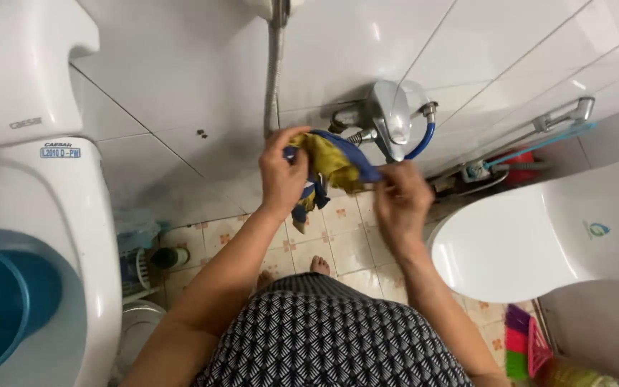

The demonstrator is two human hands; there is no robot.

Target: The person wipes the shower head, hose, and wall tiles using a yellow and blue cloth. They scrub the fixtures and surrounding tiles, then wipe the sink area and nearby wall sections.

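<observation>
I hold a crumpled yellow and blue cloth (332, 163) up in front of the white tiled wall. My left hand (281, 175) grips its left side, with blue ends hanging below the fingers. My right hand (400, 198) pinches its lower right edge. Just behind the cloth is a chrome wall tap (390, 115) with a blue hose (424, 140) and a metal shower hose (274, 72) rising above it.
A white toilet lid (531, 244) is at the right, a white sink with a blue basin (5, 301) at the left. Bottles (170, 256) stand on the patterned floor tiles (342, 244). A colourful brush (521, 340) lies at the lower right. My feet show below the cloth.
</observation>
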